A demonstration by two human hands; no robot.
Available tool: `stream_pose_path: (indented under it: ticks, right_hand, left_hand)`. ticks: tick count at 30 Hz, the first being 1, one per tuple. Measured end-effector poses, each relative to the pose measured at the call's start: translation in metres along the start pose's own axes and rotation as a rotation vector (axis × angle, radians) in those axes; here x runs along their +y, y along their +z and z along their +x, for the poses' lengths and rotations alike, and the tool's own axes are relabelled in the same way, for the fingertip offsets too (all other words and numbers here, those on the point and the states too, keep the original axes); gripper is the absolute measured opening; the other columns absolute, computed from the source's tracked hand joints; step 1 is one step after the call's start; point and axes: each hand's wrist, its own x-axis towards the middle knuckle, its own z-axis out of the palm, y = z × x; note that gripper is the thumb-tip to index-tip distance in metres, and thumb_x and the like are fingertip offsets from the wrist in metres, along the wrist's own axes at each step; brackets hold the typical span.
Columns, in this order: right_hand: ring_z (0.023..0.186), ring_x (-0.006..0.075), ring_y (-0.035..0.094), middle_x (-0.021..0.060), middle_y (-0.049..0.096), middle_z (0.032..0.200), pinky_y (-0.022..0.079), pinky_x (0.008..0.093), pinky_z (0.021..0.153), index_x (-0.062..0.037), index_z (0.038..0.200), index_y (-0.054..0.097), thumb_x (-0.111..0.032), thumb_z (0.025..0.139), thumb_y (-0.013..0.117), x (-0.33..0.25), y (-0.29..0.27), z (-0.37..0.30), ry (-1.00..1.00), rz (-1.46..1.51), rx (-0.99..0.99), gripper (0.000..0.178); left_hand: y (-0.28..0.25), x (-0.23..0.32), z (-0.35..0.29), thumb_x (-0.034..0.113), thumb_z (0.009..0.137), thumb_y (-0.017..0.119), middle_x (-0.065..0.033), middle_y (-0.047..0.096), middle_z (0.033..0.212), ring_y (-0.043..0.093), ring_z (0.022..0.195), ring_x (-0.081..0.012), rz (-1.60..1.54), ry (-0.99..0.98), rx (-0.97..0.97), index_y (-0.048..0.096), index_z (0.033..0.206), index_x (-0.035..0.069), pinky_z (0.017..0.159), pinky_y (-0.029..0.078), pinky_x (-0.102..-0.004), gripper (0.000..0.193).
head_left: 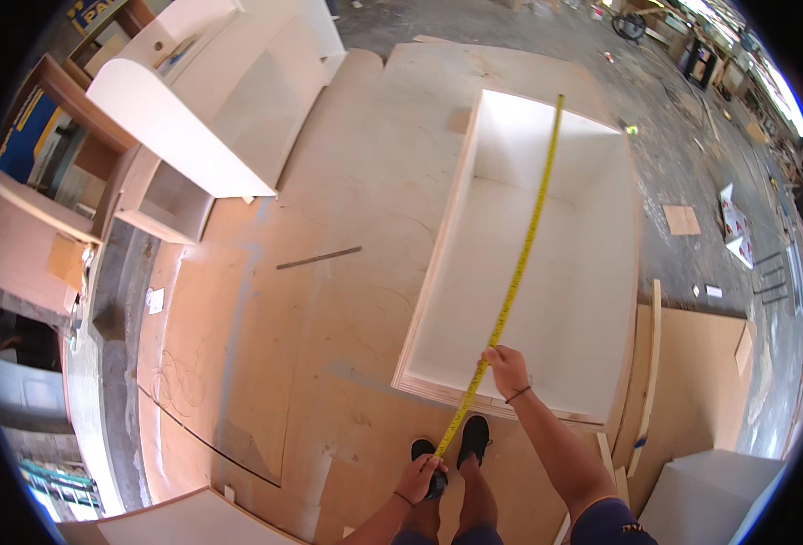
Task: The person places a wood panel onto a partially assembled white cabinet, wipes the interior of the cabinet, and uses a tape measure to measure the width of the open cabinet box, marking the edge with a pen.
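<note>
A yellow tape measure [530, 238] stretches lengthwise over a white open-topped wooden box [438, 263] with bare wood edges. Its far end reaches the box's far wall. My right hand [508, 371] is closed on the tape blade above the near end of the box, thumb and fingers pinching it. Lower and to the left, outside the box, my left hand [417, 479] grips the near end of the tape; the case is mostly hidden by the fingers. Between the two hands the blade runs taut at a slant, crossing the near rim.
Plywood sheets [329, 191] cover the floor under the box. A thin dark metal strip [320, 258] lies left of it. White cabinets [238, 100] stand at the far left. To the right are a wood strip [648, 381], a plywood panel [696, 381] and a white panel [714, 495].
</note>
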Motion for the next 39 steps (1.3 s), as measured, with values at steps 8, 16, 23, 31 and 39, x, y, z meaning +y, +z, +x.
stream_pose_path:
  ticks: [8,16,23,31,39]
  right_hand:
    - [0.063,0.0181,0.057,0.0102,0.061,0.066,0.044,0.0310,0.061,0.0041,0.074,0.059,-0.024,0.087,0.050,-0.007,0.021,0.014,0.010,-0.197,-0.037,0.032]
    - [0.063,0.0300,0.055,0.0178,0.057,0.067,0.042,0.0388,0.060,0.0030,0.076,0.059,-0.029,0.085,0.050,-0.010,0.033,0.031,0.026,-0.262,-0.050,0.034]
    - [0.064,0.0356,0.054,0.0209,0.056,0.067,0.042,0.0417,0.060,0.0035,0.074,0.057,-0.030,0.084,0.049,-0.022,0.031,0.046,0.057,-0.256,-0.062,0.036]
    - [0.067,0.0354,0.055,0.0201,0.058,0.072,0.042,0.0415,0.062,0.0016,0.074,0.058,-0.031,0.084,0.048,-0.007,0.030,0.057,0.027,-0.288,-0.071,0.035]
    - [0.100,0.0322,0.056,0.0193,0.058,0.106,0.044,0.0368,0.085,0.0009,0.112,0.053,-0.046,0.071,0.067,-0.002,-0.029,-0.036,-0.379,-0.740,-0.225,0.064]
  left_hand:
    - [0.000,0.012,0.004,0.022,0.094,0.042,-0.0054,0.062,0.074,0.059,0.070,-0.0104,0.058,0.008,0.083,0.057,0.088,0.000,0.066,0.047,-0.0237,0.028]
    - [0.004,0.013,0.012,0.023,0.094,0.043,-0.0055,0.063,0.075,0.059,0.070,-0.0102,-0.031,0.000,0.099,0.057,0.088,0.000,0.066,0.046,-0.0230,0.028]
    - [0.005,0.024,0.026,0.025,0.094,0.043,-0.0049,0.063,0.076,0.056,0.069,-0.0087,-0.026,-0.011,0.097,0.057,0.088,0.002,0.066,0.045,-0.0225,0.028]
    - [0.004,0.012,0.037,0.026,0.094,0.042,-0.0031,0.061,0.073,0.055,0.067,-0.0079,-0.018,0.008,0.099,0.056,0.086,0.004,0.064,0.044,-0.0221,0.027]
    - [0.002,0.016,0.040,0.027,0.095,0.042,-0.0034,0.060,0.074,0.054,0.069,-0.0083,-0.037,-0.023,0.087,0.056,0.086,0.003,0.064,0.044,-0.0231,0.029]
